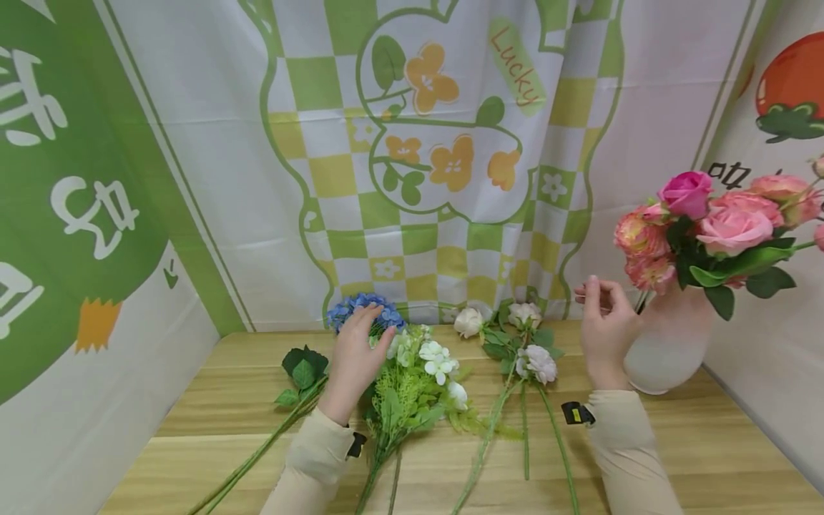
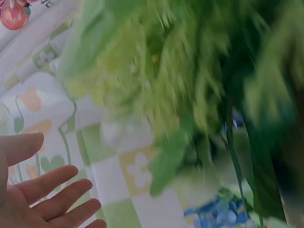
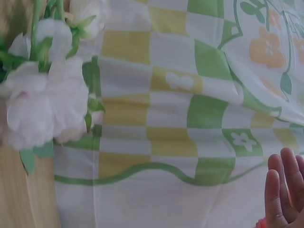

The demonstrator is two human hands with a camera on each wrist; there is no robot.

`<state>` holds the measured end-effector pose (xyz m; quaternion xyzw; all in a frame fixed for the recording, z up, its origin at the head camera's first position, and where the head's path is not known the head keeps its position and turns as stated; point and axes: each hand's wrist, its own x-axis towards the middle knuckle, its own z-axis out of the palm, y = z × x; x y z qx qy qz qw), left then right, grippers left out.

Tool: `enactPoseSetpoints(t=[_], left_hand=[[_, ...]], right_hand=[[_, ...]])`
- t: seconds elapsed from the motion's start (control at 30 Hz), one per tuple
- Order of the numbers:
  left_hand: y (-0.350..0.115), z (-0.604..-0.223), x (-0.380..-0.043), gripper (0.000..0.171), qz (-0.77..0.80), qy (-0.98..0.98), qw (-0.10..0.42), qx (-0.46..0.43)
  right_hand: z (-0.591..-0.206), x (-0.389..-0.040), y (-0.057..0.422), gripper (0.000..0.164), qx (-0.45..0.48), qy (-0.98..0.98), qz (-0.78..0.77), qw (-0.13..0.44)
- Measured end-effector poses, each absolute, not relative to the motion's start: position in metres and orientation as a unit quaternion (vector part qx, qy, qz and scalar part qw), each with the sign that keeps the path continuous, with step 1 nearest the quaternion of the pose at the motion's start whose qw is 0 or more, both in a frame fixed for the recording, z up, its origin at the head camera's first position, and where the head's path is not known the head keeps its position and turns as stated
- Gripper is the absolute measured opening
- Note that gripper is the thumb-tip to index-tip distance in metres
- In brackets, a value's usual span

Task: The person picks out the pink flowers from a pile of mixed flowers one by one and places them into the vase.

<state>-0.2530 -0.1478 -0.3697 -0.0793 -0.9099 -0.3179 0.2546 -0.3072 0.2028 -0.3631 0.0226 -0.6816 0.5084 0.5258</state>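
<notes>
My left hand (image 1: pixel 357 357) hovers over the flowers in the head view, between a blue hydrangea (image 1: pixel 368 309) and a bunch of white flowers with light green foliage (image 1: pixel 412 400). Its fingers are spread and hold nothing, as the left wrist view shows, where blurred greenery (image 2: pixel 166 71) fills the upper part. My right hand (image 1: pixel 605 322) is raised beside the pale pink vase (image 1: pixel 669 343), which overlaps it in the head view. The right fingers (image 3: pixel 285 190) are extended and hold nothing. Pink roses (image 1: pixel 737 222) with dark leaves stand in the vase.
Pale roses (image 1: pixel 537 363) on long stems lie right of the middle of the wooden table (image 1: pixel 714 458). Green stems with dark leaves (image 1: pixel 304 370) lie at the left. A checked curtain (image 1: pixel 444 265) hangs right behind the table's far edge, and printed cloth walls flank both sides.
</notes>
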Motion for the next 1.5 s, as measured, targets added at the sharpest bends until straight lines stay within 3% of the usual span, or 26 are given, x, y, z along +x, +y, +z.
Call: enactPoseSetpoints(t=[0.27, 0.57, 0.8, 1.17, 1.33, 1.5], left_hand=[[-0.098, -0.376, -0.252, 0.024, -0.281, -0.906, 0.269, -0.167], [-0.052, -0.382, -0.264, 0.018, -0.185, -0.936, 0.203, -0.222], [-0.034, -0.391, -0.284, 0.006, -0.053, -0.954, 0.122, -0.269], [-0.040, -0.386, -0.313, 0.026, 0.078, -0.973, -0.076, -0.206], [-0.055, -0.366, -0.315, 0.042, 0.057, -0.971, -0.129, -0.191], [-0.067, -0.348, -0.321, 0.031, 0.058, -0.969, -0.170, -0.172]], right_hand=[[-0.363, -0.306, 0.196, 0.040, 0.012, -0.702, 0.512, 0.494], [-0.367, -0.308, 0.196, 0.039, 0.011, -0.696, 0.510, 0.505], [-0.369, -0.307, 0.199, 0.040, 0.002, -0.704, 0.504, 0.501], [-0.368, -0.306, 0.193, 0.040, 0.011, -0.702, 0.512, 0.495], [-0.367, -0.308, 0.197, 0.040, 0.008, -0.696, 0.509, 0.506], [-0.367, -0.310, 0.200, 0.041, 0.008, -0.696, 0.507, 0.509]])
